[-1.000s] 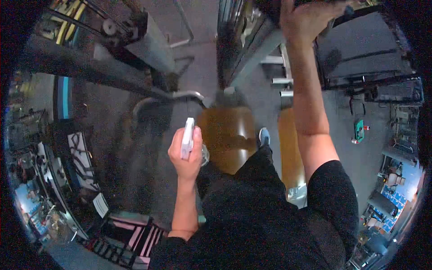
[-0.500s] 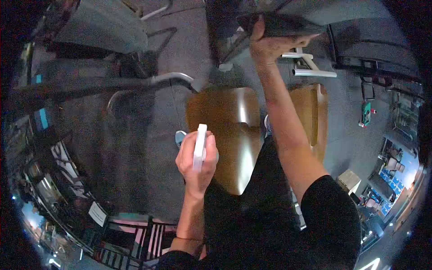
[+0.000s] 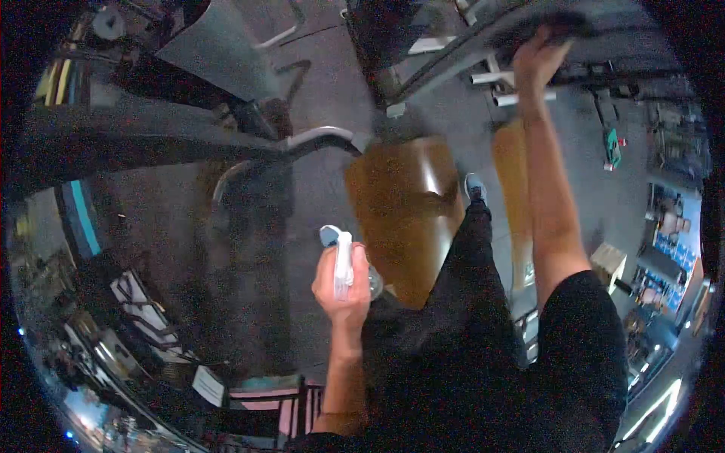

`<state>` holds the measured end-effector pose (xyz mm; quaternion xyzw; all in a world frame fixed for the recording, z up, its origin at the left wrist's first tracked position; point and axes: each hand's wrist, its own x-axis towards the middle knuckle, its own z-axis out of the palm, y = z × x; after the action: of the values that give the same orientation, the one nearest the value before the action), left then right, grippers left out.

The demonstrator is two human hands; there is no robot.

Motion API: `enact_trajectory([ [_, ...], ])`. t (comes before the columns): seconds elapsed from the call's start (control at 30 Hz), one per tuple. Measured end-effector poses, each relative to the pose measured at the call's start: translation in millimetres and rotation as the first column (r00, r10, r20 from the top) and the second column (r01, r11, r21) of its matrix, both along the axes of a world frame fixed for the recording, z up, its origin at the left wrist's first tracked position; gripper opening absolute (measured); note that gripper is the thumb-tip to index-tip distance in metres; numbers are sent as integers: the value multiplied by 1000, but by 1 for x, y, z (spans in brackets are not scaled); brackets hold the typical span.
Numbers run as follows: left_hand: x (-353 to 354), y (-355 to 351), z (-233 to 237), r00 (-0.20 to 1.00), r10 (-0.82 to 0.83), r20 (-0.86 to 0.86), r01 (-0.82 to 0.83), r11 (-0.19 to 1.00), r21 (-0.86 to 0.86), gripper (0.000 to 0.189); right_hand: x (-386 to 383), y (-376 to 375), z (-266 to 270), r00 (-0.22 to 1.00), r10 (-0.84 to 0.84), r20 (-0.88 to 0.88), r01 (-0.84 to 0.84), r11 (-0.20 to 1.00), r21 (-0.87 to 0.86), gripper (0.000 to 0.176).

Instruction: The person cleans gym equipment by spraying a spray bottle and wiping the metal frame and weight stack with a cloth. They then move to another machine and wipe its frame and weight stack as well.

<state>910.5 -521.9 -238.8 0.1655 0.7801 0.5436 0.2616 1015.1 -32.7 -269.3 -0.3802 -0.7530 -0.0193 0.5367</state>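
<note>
My left hand (image 3: 343,283) is wrapped around a spray bottle (image 3: 343,260) in front of my body. The bottle's white head points away from me, and part of its clear body shows beside my fingers. My right arm is stretched far forward and to the right. At its end my right hand (image 3: 540,60), smeared by motion, presses a dark cloth-like piece (image 3: 574,26) against a dark equipment surface (image 3: 513,34). The fingers on it are partly hidden.
Glossy brown panels (image 3: 408,226) lie below and ahead of me, with my shoe (image 3: 474,187) between them. A curved metal bar (image 3: 321,134) and dark gym-like frames stand ahead and left. A wooden box (image 3: 606,260) stands at the right, and a green object (image 3: 613,149) lies farther off.
My right hand has moved right and a little outward along the dark surface with the dark cloth. My left hand, still around the spray bottle, sits slightly lower and farther right as the view shifts.
</note>
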Motion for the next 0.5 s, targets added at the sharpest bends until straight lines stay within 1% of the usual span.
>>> enact_trajectory([
  [0.03, -21, -12, 7, 991, -68, -115, 64, 997, -38, 8, -10, -11, 44, 999, -37, 1, 37, 999, -16, 40],
  [0.07, -41, -19, 13, 988, -104, -117, 100, 994, -45, 8, -29, -22, 87, 996, -30, -86, 24, 997, -70, 56],
  [0.1, -60, -20, 18, 967, -145, -209, 134, 989, -69, 9, -49, -30, 122, 985, -22, -174, 2, 994, -112, 73],
  [0.13, -75, -20, 24, 937, -188, -294, 166, 981, -99, 9, -55, -38, 135, 966, -19, -258, -23, 987, -157, 90],
  [0.17, -90, -14, 31, 925, -206, -320, 192, 978, -77, 9, -54, -32, 127, 964, -50, -261, 7, 987, -161, 90],
  [0.2, -101, -12, 25, 913, -217, -345, 196, 976, -95, 9, -55, -12, 109, 951, -200, -237, 176, 977, -118, 91],
  [0.23, -110, -3, 24, 906, -238, -351, 224, 971, -80, 10, -55, 12, 89, 914, -343, -218, 334, 939, -75, 92],
  [0.27, -116, 7, 21, 897, -255, -362, 249, 966, -62, 11, -65, 6, 96, 855, -475, -209, 481, 877, -27, 93],
  [0.3, -119, 22, 18, 889, -271, -368, 267, 962, -64, 11, -56, -3, 104, 938, -246, -244, 245, 969, -35, 98],
  [0.33, -120, 36, 14, 890, -293, -350, 293, 955, -56, 11, -54, 6, 97, 932, -263, -249, 262, 964, -38, 98],
  [0.4, -117, 67, -4, 880, -332, -339, 350, 937, -11, 12, -46, 30, 76, 878, -470, -86, 477, 856, 198, 98],
  [0.43, -112, 88, -7, 869, -366, -333, 383, 924, -16, 12, -51, 24, 79, 874, -473, -106, 485, 856, 179, 93],
  [0.47, -105, 105, -7, 857, -396, -328, 414, 910, -15, 13, -54, 13, 89, 868, -484, -106, 496, 850, 178, 93],
  [0.5, -97, 121, -19, 861, -394, -322, 425, 905, 29, 13, -58, 5, 98, 916, -368, -160, 396, 891, 221, 91],
])
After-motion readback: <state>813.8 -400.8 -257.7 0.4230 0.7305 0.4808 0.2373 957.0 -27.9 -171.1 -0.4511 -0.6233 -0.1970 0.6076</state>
